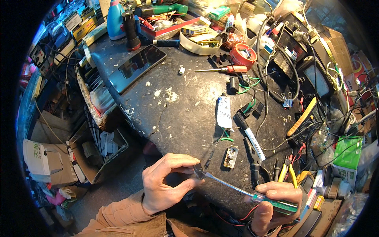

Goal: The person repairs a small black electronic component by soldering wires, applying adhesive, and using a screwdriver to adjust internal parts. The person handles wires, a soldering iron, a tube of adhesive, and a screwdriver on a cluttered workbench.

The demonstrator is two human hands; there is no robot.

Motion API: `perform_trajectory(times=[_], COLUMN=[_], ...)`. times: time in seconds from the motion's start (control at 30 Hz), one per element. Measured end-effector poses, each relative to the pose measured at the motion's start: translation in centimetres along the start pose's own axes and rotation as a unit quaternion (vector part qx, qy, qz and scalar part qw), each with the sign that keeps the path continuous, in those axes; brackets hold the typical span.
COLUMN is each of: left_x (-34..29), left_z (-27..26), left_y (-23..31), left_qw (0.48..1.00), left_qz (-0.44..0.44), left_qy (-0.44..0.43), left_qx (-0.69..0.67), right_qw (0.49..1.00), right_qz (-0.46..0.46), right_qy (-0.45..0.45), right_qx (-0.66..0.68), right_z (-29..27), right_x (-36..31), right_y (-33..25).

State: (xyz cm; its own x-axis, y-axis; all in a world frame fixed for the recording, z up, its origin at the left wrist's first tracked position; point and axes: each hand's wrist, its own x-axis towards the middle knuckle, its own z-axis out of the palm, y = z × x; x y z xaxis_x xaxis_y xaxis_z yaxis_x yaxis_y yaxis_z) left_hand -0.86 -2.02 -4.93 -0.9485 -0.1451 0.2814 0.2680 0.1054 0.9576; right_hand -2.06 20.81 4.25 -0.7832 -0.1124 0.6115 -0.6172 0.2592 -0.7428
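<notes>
Near the table's front edge, my left hand [164,183] pinches a small black part [199,171] between thumb and fingertips; its exact kind is too small to tell. My right hand [272,203] is closed round the clear green handle of a screwdriver [229,187]. The screwdriver's long metal shaft points left, and its tip meets the black part. Just beyond lie a short black cable end with a green wire [226,139] and a small open metal case [230,157] with dark residue inside.
A white-labelled marker [254,144], a crumpled tube [224,111] and yellow-handled pliers [292,175] lie to the right. Farther back are a red screwdriver [233,69], a phone [138,68] and a round tray [201,46] of parts. An open cardboard box [98,173] stands left below the table.
</notes>
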Motion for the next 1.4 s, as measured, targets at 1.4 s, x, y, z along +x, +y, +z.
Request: perform_trajectory(times=[1.4], left_x=[0.12], left_z=[-0.34], left_y=[0.11], left_qw=[1.0], left_qz=[-0.017], left_qy=[-0.012], left_qx=[-0.018], right_qw=[0.999], right_qz=[-0.01], right_qy=[-0.039], right_qx=[0.002], right_z=[-0.44], right_x=[-0.06], right_y=[-0.47])
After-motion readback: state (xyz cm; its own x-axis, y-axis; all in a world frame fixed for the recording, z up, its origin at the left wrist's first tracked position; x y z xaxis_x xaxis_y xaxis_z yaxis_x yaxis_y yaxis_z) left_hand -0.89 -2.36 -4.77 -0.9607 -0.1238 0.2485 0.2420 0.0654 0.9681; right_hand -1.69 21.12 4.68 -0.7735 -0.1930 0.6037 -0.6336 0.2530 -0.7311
